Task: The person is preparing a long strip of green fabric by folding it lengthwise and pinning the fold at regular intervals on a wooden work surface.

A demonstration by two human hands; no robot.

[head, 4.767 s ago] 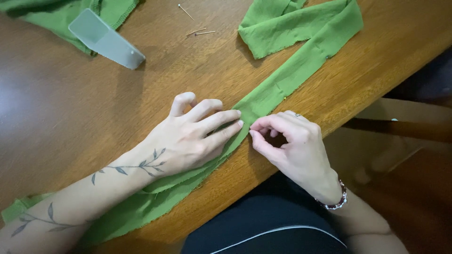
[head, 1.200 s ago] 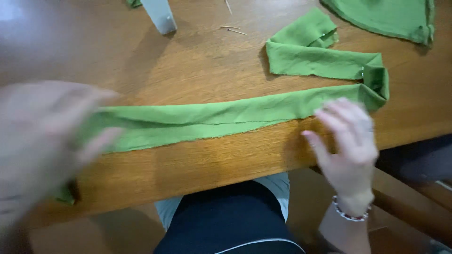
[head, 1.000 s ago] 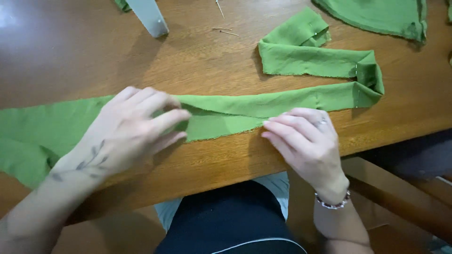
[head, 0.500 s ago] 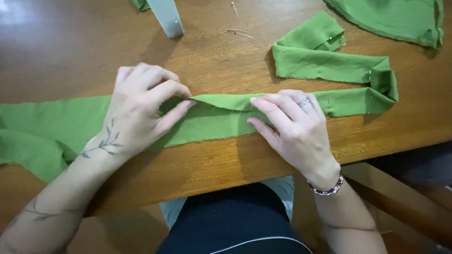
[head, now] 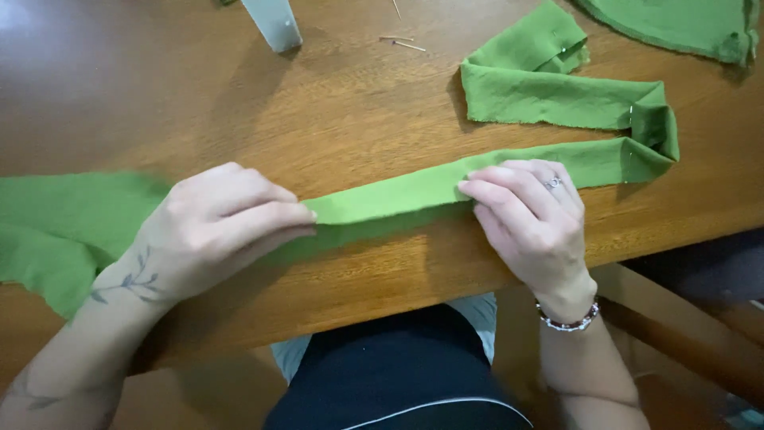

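Wooden surface point(head: 382, 103) near edge: your left hand point(head: 215, 231) and right hand point(head: 529, 219) press flat, fingers unclamped, on the folded green fabric strip point(head: 398, 199), whose crease could spring open if either lifts.

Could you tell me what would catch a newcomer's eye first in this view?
The long green fabric strip running across the wooden table, folded lengthwise, stands out first. The left hand and right hand both press flat on it near the table's front edge. Its far end doubles back in loose folds at upper right.
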